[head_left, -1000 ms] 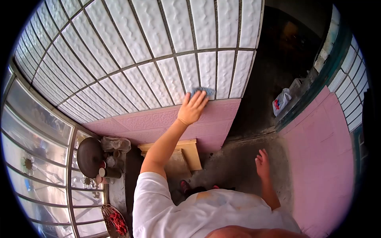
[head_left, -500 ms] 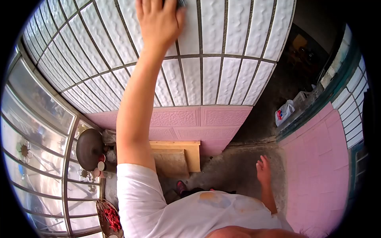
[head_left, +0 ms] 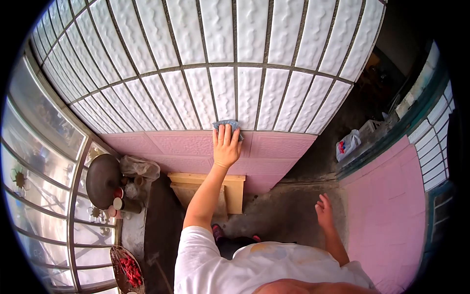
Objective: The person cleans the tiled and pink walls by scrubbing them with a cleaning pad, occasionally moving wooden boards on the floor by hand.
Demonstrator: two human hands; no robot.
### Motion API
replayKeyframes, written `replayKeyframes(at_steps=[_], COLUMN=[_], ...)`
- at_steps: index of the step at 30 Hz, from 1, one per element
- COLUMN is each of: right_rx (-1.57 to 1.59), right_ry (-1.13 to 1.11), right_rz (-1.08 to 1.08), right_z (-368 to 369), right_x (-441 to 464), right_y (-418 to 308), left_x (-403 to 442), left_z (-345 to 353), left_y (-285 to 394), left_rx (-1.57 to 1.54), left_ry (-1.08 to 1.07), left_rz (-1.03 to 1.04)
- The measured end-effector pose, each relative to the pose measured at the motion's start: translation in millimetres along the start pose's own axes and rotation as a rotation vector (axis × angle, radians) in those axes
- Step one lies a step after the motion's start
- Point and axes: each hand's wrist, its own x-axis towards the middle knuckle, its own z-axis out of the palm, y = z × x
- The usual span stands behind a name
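My left hand (head_left: 226, 146) presses a blue-grey cloth (head_left: 226, 123) flat against the wall. The cloth lies where the lower edge of the white ribbed tiles (head_left: 249, 93) meets the pink panelling (head_left: 279, 147), and part of it is hidden under my fingers. Off to the right, away from the wall, my right hand (head_left: 324, 209) hangs in the air with nothing in it, its fingers partly spread and slightly bent.
Wooden boards (head_left: 235, 193) lean below the pink panelling. On the left ledge are a dark round pan (head_left: 104, 181), jars, a plastic bag (head_left: 139, 167) and a basket of red peppers (head_left: 129, 270). A white bag (head_left: 348, 145) lies near the doorway.
My left hand went up the tiles with the cloth, then came back down to their lower edge, left of where it was at first. My right hand has hardly moved.
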Motion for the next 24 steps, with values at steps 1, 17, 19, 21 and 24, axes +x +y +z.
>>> replayKeyframes(at_steps=[1, 17, 19, 21, 24], right_rx=[-0.014, -0.005, 0.008, 0.006, -0.032], right_ry=[-0.009, 0.007, 0.023, 0.005, -0.043], right_rz=[0.002, -0.024, 0.002, 0.009, 0.019], right_z=[-5.1, 11.8, 16.5, 23.2, 27.5], right_x=[-1.2, 3.9, 2.2, 0.3, -1.6], right_y=[-2.6, -6.4, -8.4, -0.7, 5.3], left_x=[-4.5, 341.2, 307.9, 236.5, 105.2], left_z=[-1.6, -181.4, -151.2, -120.0, -60.1], left_y=[-1.9, -50.7, -69.8, -69.4, -52.5], left_rx=[0.013, 0.124, 0.171, 0.12, 0.076], left_ry=[-0.02, 0.494, 0.53, 0.454, 0.167], left_rz=[0.018, -0.006, 0.003, -0.039, -0.061])
